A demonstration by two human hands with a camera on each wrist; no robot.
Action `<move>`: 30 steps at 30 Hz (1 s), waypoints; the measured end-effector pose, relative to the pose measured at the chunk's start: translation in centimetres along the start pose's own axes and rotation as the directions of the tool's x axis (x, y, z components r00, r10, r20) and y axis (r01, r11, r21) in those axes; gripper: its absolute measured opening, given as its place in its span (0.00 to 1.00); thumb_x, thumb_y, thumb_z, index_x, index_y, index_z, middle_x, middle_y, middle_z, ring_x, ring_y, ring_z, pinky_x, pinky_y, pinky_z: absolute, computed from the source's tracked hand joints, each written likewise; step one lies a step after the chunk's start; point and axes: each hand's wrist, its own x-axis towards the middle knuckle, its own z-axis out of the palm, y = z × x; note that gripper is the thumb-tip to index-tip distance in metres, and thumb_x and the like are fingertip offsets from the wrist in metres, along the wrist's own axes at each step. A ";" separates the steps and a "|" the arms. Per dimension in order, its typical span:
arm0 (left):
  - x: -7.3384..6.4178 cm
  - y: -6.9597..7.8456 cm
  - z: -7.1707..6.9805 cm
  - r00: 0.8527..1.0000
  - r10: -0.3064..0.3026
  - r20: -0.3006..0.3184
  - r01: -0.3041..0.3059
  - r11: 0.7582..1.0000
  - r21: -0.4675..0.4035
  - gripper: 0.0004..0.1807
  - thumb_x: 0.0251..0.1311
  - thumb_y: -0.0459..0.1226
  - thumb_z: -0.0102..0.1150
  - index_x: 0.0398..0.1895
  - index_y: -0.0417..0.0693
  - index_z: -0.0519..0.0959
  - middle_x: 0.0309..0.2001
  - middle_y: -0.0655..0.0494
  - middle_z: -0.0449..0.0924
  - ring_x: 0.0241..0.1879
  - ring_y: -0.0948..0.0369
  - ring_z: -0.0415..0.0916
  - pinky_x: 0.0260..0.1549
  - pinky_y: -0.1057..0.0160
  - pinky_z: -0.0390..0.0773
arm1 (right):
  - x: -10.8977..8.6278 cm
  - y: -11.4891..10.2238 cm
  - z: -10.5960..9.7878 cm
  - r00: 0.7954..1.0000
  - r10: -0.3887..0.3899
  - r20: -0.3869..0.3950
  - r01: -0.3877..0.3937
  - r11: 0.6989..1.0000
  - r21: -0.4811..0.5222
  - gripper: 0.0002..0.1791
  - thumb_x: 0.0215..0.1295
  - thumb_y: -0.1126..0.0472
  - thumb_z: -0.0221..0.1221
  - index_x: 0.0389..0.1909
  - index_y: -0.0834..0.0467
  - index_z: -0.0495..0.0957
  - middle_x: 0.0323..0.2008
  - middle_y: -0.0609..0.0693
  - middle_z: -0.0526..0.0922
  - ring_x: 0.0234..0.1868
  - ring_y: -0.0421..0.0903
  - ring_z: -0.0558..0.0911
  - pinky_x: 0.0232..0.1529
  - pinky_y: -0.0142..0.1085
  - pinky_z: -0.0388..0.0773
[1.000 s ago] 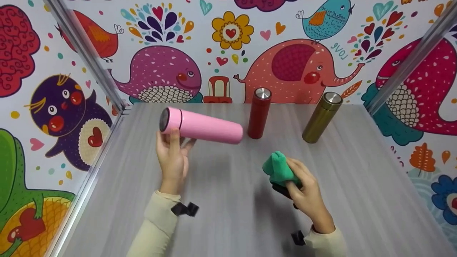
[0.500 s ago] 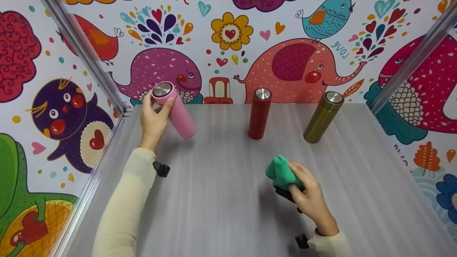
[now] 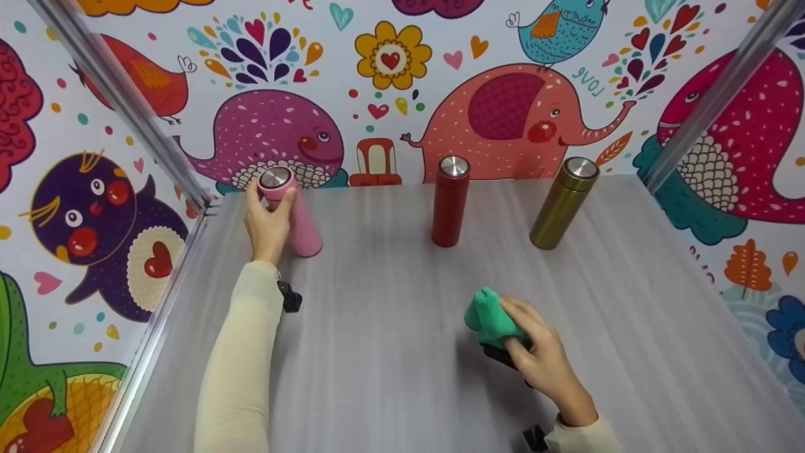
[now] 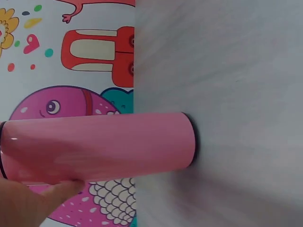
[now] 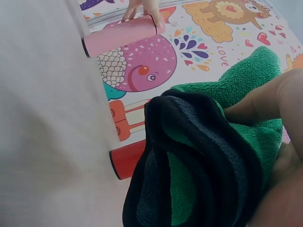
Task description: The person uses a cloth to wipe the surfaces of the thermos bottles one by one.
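Note:
My left hand grips a pink thermos bottle around its top, just below the steel lid disc. The bottle is upright at the back left of the table, and in the left wrist view its dark-rimmed base appears to rest on the surface. Over the front right part of the table, my right hand holds a folded green towel. Dark grey layers and black edging of that towel show in the right wrist view; some of the right fingers are hidden behind it.
A red thermos bottle stands at the back centre, with an olive-gold thermos bottle to its right. The grey table is bounded by cartoon-printed walls with metal corner posts.
The pink bottle, first held tilted almost sideways in the air, has been turned upright and lowered at the back left by my left hand. My right hand keeps the towel in nearly the same place.

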 end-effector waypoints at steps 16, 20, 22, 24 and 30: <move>-1.1 0.4 -0.6 0.997 -0.057 0.042 0.054 0.996 0.067 0.55 0.61 0.62 0.61 0.82 0.58 0.41 0.79 0.53 0.46 0.76 0.52 0.48 0.71 0.48 0.53 | -0.8 0.3 1.3 0.995 0.075 0.059 -0.076 0.997 0.025 0.40 0.50 0.90 0.55 0.66 0.62 0.74 0.58 0.55 0.78 0.57 0.47 0.77 0.58 0.27 0.71; -2.5 1.8 -1.4 0.999 -0.043 -0.019 0.044 0.996 0.079 0.56 0.61 0.62 0.61 0.82 0.57 0.39 0.80 0.55 0.41 0.77 0.58 0.40 0.73 0.51 0.45 | -0.8 0.8 1.2 0.995 0.063 0.073 -0.066 0.997 0.037 0.40 0.52 0.89 0.55 0.67 0.61 0.73 0.58 0.55 0.78 0.58 0.48 0.77 0.59 0.28 0.71; -3.7 2.6 -1.8 0.998 0.024 -0.058 -0.020 0.998 0.061 0.52 0.62 0.59 0.62 0.81 0.55 0.46 0.79 0.55 0.48 0.76 0.59 0.45 0.73 0.55 0.48 | -0.7 0.9 1.0 0.996 0.057 0.075 -0.061 0.997 0.044 0.40 0.52 0.89 0.55 0.67 0.61 0.72 0.59 0.55 0.77 0.58 0.48 0.77 0.59 0.28 0.71; -5.3 3.3 -2.2 0.994 0.086 -0.072 -0.084 0.996 0.038 0.47 0.63 0.57 0.63 0.79 0.51 0.53 0.76 0.54 0.55 0.74 0.59 0.52 0.72 0.58 0.53 | -0.6 0.8 0.8 0.995 0.055 0.078 -0.058 0.997 0.047 0.40 0.53 0.89 0.55 0.68 0.61 0.72 0.59 0.54 0.77 0.59 0.48 0.77 0.60 0.29 0.70; -11.4 4.4 -3.1 0.981 0.193 -0.014 -0.194 0.975 -0.107 0.38 0.64 0.45 0.67 0.73 0.42 0.64 0.70 0.49 0.67 0.69 0.55 0.63 0.68 0.54 0.63 | -0.3 0.9 0.4 0.995 0.046 0.087 -0.050 0.998 0.043 0.41 0.53 0.89 0.55 0.68 0.59 0.72 0.60 0.53 0.77 0.60 0.48 0.76 0.61 0.30 0.70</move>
